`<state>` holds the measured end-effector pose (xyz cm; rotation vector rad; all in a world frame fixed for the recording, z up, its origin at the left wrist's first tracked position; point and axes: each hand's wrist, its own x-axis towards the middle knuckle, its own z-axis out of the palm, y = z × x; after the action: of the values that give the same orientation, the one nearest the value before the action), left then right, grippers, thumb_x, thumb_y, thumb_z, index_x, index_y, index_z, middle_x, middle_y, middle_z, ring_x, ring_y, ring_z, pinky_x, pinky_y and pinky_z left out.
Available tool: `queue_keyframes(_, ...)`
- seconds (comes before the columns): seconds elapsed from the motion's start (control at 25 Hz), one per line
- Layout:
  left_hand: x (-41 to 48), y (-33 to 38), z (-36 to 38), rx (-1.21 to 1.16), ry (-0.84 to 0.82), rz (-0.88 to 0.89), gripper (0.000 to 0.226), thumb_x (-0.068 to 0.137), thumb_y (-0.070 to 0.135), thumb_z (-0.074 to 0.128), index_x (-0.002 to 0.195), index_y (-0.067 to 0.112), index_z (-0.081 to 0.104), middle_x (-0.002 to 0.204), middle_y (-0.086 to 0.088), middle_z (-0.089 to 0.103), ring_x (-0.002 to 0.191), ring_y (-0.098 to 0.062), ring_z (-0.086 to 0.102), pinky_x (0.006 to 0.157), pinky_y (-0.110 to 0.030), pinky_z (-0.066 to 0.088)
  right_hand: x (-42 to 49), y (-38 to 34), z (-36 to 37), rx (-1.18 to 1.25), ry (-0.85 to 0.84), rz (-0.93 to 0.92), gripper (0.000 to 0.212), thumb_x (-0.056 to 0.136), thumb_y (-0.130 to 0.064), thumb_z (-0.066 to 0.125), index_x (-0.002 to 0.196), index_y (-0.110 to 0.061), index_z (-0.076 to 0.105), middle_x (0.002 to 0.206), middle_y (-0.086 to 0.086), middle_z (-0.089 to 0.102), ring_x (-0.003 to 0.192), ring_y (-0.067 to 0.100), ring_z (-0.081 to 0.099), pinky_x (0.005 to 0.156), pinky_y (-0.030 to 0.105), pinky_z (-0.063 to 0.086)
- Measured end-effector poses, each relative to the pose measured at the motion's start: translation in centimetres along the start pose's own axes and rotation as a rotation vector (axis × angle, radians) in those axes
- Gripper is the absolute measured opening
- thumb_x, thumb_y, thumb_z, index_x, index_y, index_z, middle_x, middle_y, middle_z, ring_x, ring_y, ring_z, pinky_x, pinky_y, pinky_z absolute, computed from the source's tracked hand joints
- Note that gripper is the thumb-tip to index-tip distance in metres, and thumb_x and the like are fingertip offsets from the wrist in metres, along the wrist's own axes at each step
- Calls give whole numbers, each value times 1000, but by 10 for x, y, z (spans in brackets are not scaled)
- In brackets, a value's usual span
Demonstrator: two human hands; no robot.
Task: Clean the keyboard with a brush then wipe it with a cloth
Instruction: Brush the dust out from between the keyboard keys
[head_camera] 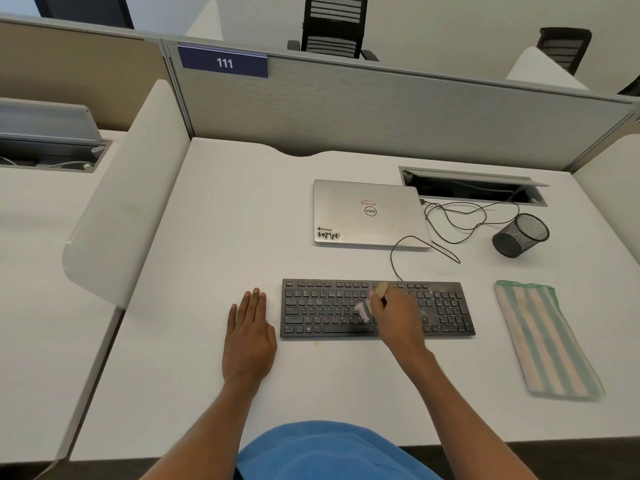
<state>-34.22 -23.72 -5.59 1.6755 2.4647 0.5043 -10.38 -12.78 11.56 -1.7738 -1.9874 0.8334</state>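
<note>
R hand (393, 311) gripped a blurry pale-handled brush (372, 301) on the dusty flat black plastic keyboard (325, 310) w/ L hand (249, 327) lying flat, fingers straight, on the smooth white desk (225, 230).

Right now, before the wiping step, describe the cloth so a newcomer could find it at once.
Find the black keyboard on the white desk and look past its right end. The cloth lies flat there, a long strip, untouched. Nothing else nearby is striped green and peach.

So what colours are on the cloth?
The cloth has green and beige stripes; head view.
</note>
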Motion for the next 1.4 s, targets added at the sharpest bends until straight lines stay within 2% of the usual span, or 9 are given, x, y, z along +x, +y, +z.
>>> queue_keyframes(0.12,0,0,0,6,1,0,68,96,24,26,160,5,41,168,-9,38,158,-24,30,130,-44,12,0,0,-6,-19,-45,38,51,107,-14,44,56,-11,45,49,-9,46,46,-18,50,45,9,36)
queue_keyframes(0.28,0,0,0,0,1,-2,68,96,24,25,160,6,40,168,-8,37,158,-23,29,131,-44,12,3,-1,-5,47,12,-11,40,107,-13,46,71,2,55,55,-6,47,52,-18,52,48,9,37)
queue_keyframes(0.52,-1,1,0,0,4,-2,68,96,24,27,159,5,41,168,-8,38,158,-24,30,130,-44,13,-3,5,-8,-39,-60,17,44,109,-18,43,67,-7,54,54,-6,51,55,-23,51,49,10,39)
queue_keyframes(0.68,0,2,-1,-3,4,-6,68,96,24,25,160,6,41,168,-8,38,158,-24,30,130,-45,15,-3,-2,1,72,-127,-75,32,106,-13,49,80,3,61,69,5,65,65,-7,61,55,7,41)
queue_keyframes(0.84,0,1,-1,-13,-3,-2,68,96,24,26,160,6,40,168,-9,37,158,-24,29,130,-48,19,1,-1,18,-43,-266,-132,23,102,-24,57,80,-26,63,68,-22,63,67,-10,59,62,20,41)
queue_keyframes(1.0,0,1,0,-10,-3,-7,69,95,24,26,160,7,40,169,-8,36,159,-24,28,131,-47,16,5,14,1,-148,-247,-38,18,103,-27,55,95,-28,71,96,-19,73,93,5,67,79,30,53)
queue_keyframes(1.08,0,1,0,-8,-4,-7,69,96,24,26,160,7,40,169,-8,37,159,-24,28,131,-47,16,7,21,-13,-222,-222,30,19,103,-30,53,101,-28,71,101,-16,74,93,10,67,79,31,54)
queue_keyframes(1.24,0,1,1,-10,-3,-4,68,96,24,27,160,6,41,168,-8,37,158,-24,29,130,-47,16,14,12,-18,-154,-176,78,27,105,-25,48,84,-27,65,88,-10,74,66,-6,68,72,23,57)
queue_keyframes(1.4,-1,1,0,-7,-3,-7,69,96,24,26,160,7,40,169,-8,36,159,-24,28,131,-46,16,12,-24,6,-75,-274,-48,26,104,-22,53,81,-26,65,81,-15,69,70,-14,66,61,8,47)
